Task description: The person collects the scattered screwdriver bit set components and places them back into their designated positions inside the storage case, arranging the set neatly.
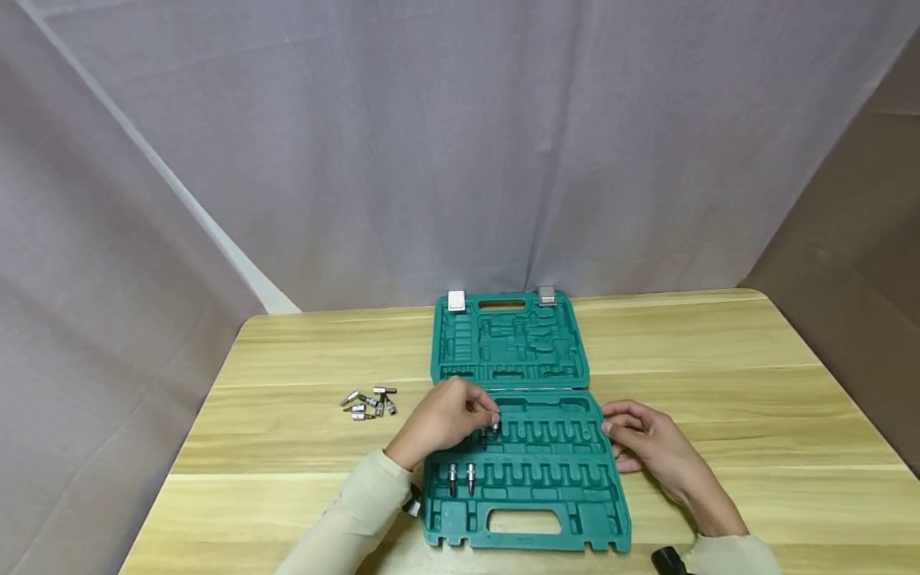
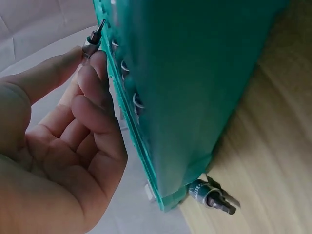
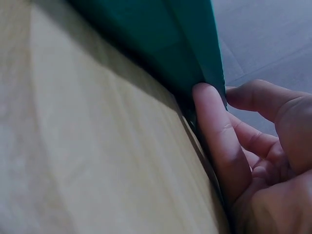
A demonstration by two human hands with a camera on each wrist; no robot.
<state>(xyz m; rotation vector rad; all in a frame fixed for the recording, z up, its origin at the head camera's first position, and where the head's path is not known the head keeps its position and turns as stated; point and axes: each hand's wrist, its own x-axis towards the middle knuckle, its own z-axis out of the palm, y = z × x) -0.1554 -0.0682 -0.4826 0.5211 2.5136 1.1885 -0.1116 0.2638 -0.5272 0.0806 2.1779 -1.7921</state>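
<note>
A green tool case (image 1: pixel 532 494) lies unfolded on the table, with moulded slots in both halves. Over the near half's upper row, my left hand (image 1: pixel 449 415) pinches a bit socket (image 2: pixel 91 45) between thumb and fingers, its dark tip pointing away from the palm. Beside it, another bit socket (image 1: pixel 483 438) sits in that row. Two more, a left one (image 1: pixel 452 479) and a right one (image 1: pixel 470 479), stand in the lower row. My right hand (image 1: pixel 650 443) holds the near half's right edge, thumb and a finger on either side of the rim in the right wrist view.
Several loose bit sockets (image 1: pixel 370 403) lie in a pile on the wooden table (image 1: pixel 302 455), left of the case. The lid half (image 1: pixel 509 339) lies flat behind, with two latches at its far edge. A grey curtain (image 1: pixel 431 160) hangs behind the table.
</note>
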